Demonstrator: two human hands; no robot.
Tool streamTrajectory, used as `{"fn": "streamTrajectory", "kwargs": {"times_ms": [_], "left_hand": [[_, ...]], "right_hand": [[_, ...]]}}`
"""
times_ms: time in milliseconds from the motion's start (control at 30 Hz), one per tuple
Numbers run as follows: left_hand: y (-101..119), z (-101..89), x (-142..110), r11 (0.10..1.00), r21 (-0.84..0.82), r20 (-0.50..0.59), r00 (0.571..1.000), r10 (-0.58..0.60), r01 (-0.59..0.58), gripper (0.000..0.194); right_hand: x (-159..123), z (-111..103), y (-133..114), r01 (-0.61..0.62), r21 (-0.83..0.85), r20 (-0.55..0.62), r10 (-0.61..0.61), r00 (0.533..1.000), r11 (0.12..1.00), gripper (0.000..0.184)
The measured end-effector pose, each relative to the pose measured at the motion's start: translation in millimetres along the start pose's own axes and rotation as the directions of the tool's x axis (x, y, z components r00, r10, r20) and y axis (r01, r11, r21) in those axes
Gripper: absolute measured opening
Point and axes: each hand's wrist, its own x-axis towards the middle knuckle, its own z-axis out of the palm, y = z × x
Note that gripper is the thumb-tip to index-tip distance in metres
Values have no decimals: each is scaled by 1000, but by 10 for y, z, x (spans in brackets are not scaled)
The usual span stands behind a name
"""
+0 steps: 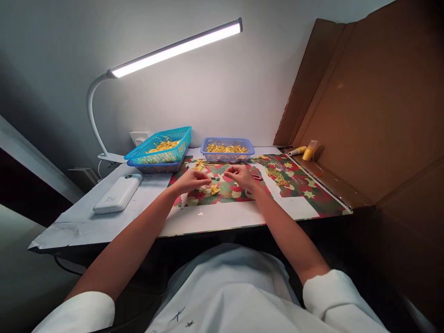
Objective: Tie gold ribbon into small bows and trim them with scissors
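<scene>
White wall [263, 101] is backing the red-green patterned bench [239, 195]. Before the violet-blue plastic basket [227, 157], left hand [194, 180] and right hand [242, 176] are pinching, contents unclear, near a gold leafy ornament [214, 189]; light pressure is probably serving best.

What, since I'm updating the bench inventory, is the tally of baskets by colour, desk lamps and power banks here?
Turquoise basket: 1
Blue baskets: 2, one beneath the turquoise basket
LED desk lamp: 1
White power bank: 1
Total: 5
</scene>
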Motion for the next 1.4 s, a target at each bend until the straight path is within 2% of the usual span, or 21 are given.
{"fn": "streamTrajectory", "kwargs": {"times_ms": [100, 233, 367, 667, 833, 933, 1100, 1400], "left_hand": [[-52, -5, -43, 998, 40, -28, 998, -49, 50, 37], [-9, 64, -49, 999, 39, -88, 996, 28, -25, 37], [38, 111, -41, 992, 53, -55, 992, 113, -110, 31], [-113, 90, -59, 983, 95, -26, 987, 160, -157, 31], [-169, 109, -38, 981, 108, 5, 987, 162, -161, 34], [-141, 82, -52, 980, 121, 1, 987, 159, -158, 33], [-51, 72, -57, 990, 59, -95, 986, 135, -130, 39], [-140, 145, -7, 999, 15, -80, 996, 44, -42, 34]], "right_hand": [[4, 9, 12, -3, 17, -5, 3, 1000, 1000, 31], [13, 50, 14, 15, 3, -22, -15, 1000, 1000, 31], [20, 82, 25, 17, -13, -36, -17, 999, 1000, 31], [3, 45, 21, -4, 46, -120, 9, 993, 999, 31], [43, -9, 96, -31, 77, -215, 47, 976, 997, 36], [56, -27, 125, -31, 102, -212, 53, 976, 994, 37], [60, 8, 125, -13, 88, -190, 29, 981, 996, 38], [66, -4, 145, -24, 92, -206, 42, 978, 996, 39]]}}
